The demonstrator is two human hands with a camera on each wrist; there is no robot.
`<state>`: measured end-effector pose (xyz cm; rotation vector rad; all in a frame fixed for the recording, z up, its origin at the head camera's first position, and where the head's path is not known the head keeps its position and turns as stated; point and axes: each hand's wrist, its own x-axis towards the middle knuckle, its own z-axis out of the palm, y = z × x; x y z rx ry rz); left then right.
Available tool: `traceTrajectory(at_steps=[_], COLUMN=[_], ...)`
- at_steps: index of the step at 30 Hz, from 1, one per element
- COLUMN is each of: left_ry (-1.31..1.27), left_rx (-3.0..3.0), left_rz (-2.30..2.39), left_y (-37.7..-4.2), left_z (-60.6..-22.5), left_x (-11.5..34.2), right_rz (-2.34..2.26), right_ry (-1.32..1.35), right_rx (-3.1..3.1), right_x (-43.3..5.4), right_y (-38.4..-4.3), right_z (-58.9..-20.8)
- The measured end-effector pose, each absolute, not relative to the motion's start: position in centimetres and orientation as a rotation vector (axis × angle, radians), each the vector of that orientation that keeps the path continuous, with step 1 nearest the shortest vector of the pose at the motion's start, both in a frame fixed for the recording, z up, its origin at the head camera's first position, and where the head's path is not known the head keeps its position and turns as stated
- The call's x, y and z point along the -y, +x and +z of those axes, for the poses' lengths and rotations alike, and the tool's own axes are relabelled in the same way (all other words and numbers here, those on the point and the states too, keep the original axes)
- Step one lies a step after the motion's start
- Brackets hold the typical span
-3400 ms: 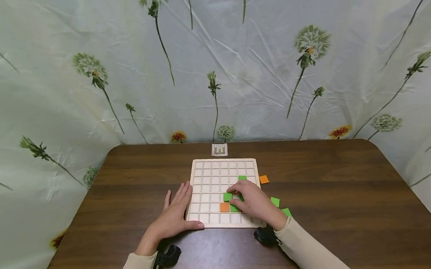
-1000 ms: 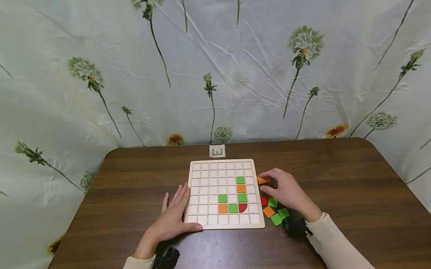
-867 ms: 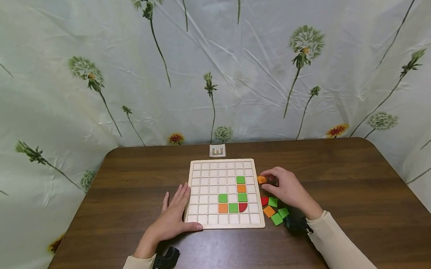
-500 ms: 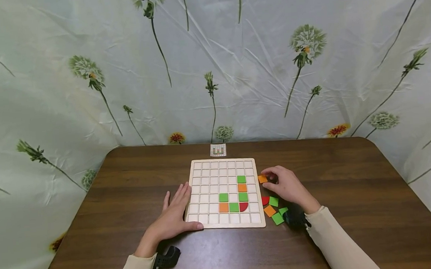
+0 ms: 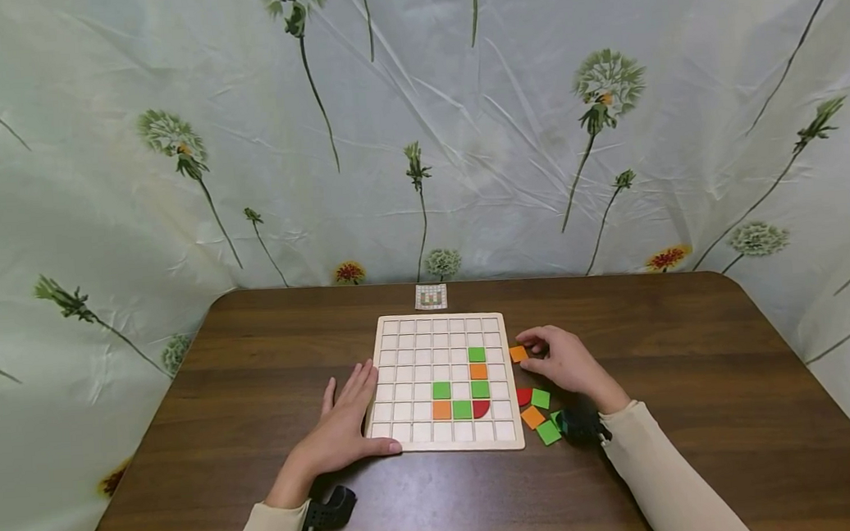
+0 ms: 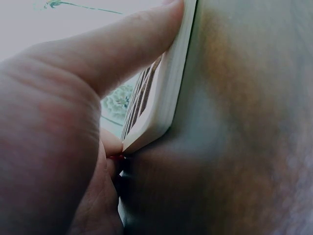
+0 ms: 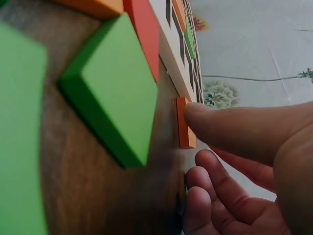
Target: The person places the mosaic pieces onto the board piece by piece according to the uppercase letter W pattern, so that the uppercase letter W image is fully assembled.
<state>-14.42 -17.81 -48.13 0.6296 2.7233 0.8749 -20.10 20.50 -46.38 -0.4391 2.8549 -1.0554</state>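
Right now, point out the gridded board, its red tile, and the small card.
Gridded board (image 5: 442, 372): head view, bare central cell.
Red tile (image 5: 481, 409): head view, top face's middle.
Small card (image 5: 430, 297): head view, middle of printed face.

One board (image 5: 408, 388) bore four green tiles (image 5: 462, 409), two orange tiles (image 5: 442, 410) and one red tile (image 5: 481, 408). Right of the board were three more green tiles (image 5: 548, 432), two more orange tiles (image 5: 533, 417) and one more red tile (image 5: 525, 396). Beyond the board lay one card (image 5: 430, 297). One left hand (image 5: 342, 423) and one right hand (image 5: 569, 366) flanked the board.
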Motion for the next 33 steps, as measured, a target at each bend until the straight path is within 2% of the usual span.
traceTrajectory(at_steps=[33], left_ry=[0.618], left_rx=[-2.711], left_rz=[0.885], left_y=[-14.36], left_z=[-47.98], left_x=[17.83], right_rz=[-0.943], right_ry=[-0.400], right_rx=[-2.895], right_x=[-20.16], right_y=[-19.84], right_z=[-45.95])
